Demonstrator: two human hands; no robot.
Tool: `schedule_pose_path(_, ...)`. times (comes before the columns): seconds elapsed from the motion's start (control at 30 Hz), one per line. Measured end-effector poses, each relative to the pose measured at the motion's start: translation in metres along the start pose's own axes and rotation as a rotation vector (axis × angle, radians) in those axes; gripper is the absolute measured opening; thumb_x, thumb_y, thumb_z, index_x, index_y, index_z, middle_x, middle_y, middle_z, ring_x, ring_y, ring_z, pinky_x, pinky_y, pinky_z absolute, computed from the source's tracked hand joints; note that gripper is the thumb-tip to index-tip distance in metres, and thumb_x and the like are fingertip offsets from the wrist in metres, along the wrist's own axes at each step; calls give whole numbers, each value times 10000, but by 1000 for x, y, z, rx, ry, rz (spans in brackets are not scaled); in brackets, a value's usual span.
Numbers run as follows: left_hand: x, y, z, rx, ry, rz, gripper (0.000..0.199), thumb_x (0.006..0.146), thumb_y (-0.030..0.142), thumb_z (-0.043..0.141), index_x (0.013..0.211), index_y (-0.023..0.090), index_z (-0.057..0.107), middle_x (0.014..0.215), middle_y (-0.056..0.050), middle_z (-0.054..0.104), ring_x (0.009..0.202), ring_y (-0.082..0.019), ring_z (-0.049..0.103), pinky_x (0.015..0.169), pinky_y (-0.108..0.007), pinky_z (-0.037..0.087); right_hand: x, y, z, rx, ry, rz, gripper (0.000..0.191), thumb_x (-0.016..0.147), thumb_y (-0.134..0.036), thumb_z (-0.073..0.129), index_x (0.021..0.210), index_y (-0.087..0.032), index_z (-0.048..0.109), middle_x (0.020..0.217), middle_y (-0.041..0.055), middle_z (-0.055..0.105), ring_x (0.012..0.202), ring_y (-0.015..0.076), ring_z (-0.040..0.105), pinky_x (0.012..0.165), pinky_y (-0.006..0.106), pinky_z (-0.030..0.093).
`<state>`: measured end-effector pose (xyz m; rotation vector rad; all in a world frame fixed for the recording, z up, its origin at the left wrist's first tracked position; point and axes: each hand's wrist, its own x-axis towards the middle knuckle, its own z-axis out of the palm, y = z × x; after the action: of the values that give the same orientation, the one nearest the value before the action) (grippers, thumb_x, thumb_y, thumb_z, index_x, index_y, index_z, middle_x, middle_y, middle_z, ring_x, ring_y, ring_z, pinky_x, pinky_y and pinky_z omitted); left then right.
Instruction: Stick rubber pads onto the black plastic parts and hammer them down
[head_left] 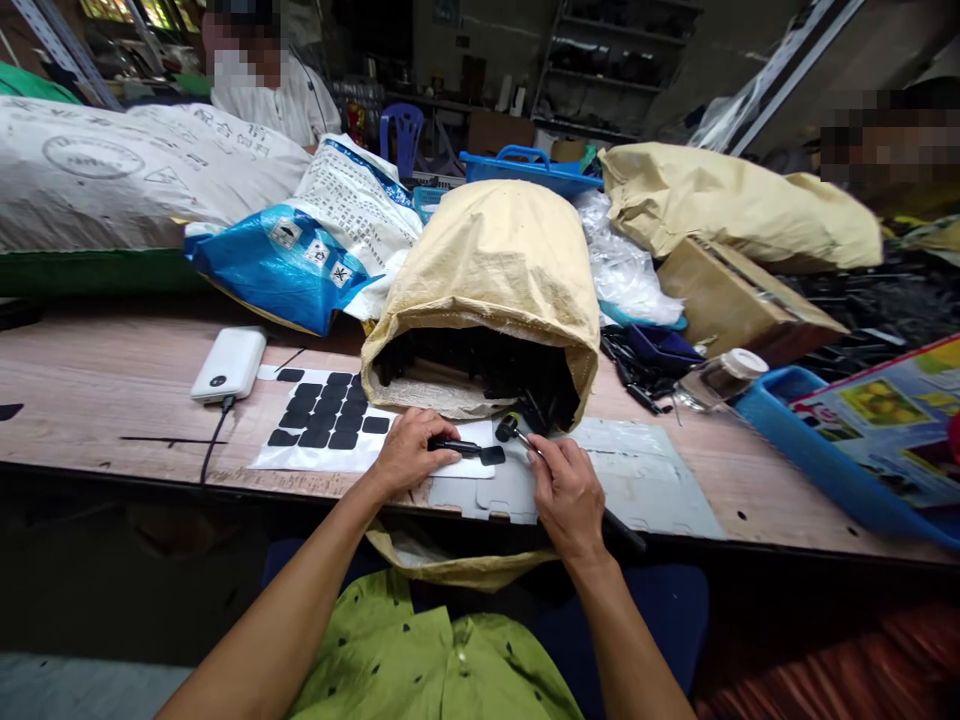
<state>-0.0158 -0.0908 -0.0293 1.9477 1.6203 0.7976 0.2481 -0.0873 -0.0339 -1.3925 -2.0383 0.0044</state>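
Note:
My left hand (411,450) is closed on a slim black plastic piece (465,447), which lies low over the work surface. Just off its right end is a small black rounded-square pad (493,456). In my right hand (568,490) is a small hammer (509,428), its dark head up and to the left of my fingers and its black handle sticking out below. A white sheet (262,458) bearing rows of black pads (330,408) lies left of my left hand. Directly ahead, a tan woven sack (502,240) opens toward me, with many black pieces inside.
A white power bank (229,362) with a cable sits at left. Blue-and-white bags (300,250) stand behind it. On the right are a clear jar (720,380), a blue tray (780,400) and a cardboard box (742,295). A person in white (274,100) is across the table.

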Motion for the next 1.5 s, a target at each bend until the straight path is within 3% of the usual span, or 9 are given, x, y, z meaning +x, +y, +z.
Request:
schedule_pose_path(0.2, -2, -1, 0, 0, -4, 7, 177, 801, 328, 792, 976, 297, 791, 950, -7, 695, 1010, -231, 543, 905, -367, 387, 5, -35, -11, 353, -75, -11, 293, 1032, -293, 484, 1250, -237, 672, 1012, 65, 675, 955, 191, 639, 876, 320, 511)
schedule_pose_path(0.43, -3, -3, 2, 7, 10, 38, 166, 817, 350, 792, 976, 302, 793, 963, -7, 701, 1002, -226, 544, 893, -362, 389, 1, -54, -9, 292, -87, -107, 326, 1026, -240, 480, 1296, -255, 663, 959, 66, 659, 905, 181, 626, 836, 306, 519)
schedule_pose_path(0.57, -3, -3, 2, 29, 5, 39, 179, 827, 361, 781, 996, 302, 791, 966, -13, 700, 1011, -230, 545, 895, -369, 387, -2, -51, -3, 206, -133, -140, 335, 1029, -223, 472, 1298, -265, 667, 897, 49, 636, 860, 168, 608, 792, 278, 508)
schedule_pose_path(0.73, -3, -1, 1, 27, 15, 38, 181, 818, 329, 783, 998, 305, 796, 935, -10, 694, 982, -224, 549, 903, -371, 390, -4, -44, -7, 243, -51, -89, 325, 1024, -227, 502, 1302, -259, 666, 965, 57, 654, 921, 177, 618, 854, 298, 506)
schedule_pose_path(0.97, -3, -3, 2, 30, 2, 27, 172, 834, 347, 763, 995, 293, 788, 964, -13, 702, 1012, -231, 549, 900, -373, 371, -3, -30, -11, 212, -59, -65, 306, 1024, -256, 505, 1273, -259, 683, 962, 53, 665, 925, 183, 620, 858, 304, 502)
schedule_pose_path(1.07, -3, -1, -1, 21, -1, 31, 186, 930, 402, 647, 986, 279, 774, 971, -16, 698, 1009, -225, 547, 894, -369, 371, 2, -16, -9, 145, -12, -43, 294, 1019, -275, 510, 1246, -264, 695, 953, 52, 664, 927, 190, 613, 861, 312, 491)
schedule_pose_path(1.2, -4, 3, -4, 27, 6, 16, 410, 1036, 419, 434, 800, 219, 704, 926, -21, 678, 962, -212, 540, 878, -364, 375, 5, 1, 0, 17, -8, -72, 253, 1003, -257, 524, 1150, -256, 730, 907, 45, 641, 891, 191, 580, 817, 313, 467)
schedule_pose_path(1.37, 0, 3, -4, 74, -14, 1, 446, 1049, 417, 379, 751, 208, 637, 904, -23, 661, 940, -209, 531, 862, -364, 380, 2, 6, 10, -78, 3, -86, 247, 984, -234, 539, 1141, -258, 728, 912, 50, 623, 868, 196, 540, 796, 327, 428)
schedule_pose_path(1.5, -8, 11, -8, -5, 58, 31, 419, 1050, 417, 352, 824, 210, 638, 866, -38, 636, 901, -211, 537, 852, -361, 409, 0, 4, 10, -93, -9, -74, 249, 990, -249, 533, 1157, -260, 717, 934, 48, 622, 877, 198, 524, 797, 326, 406)
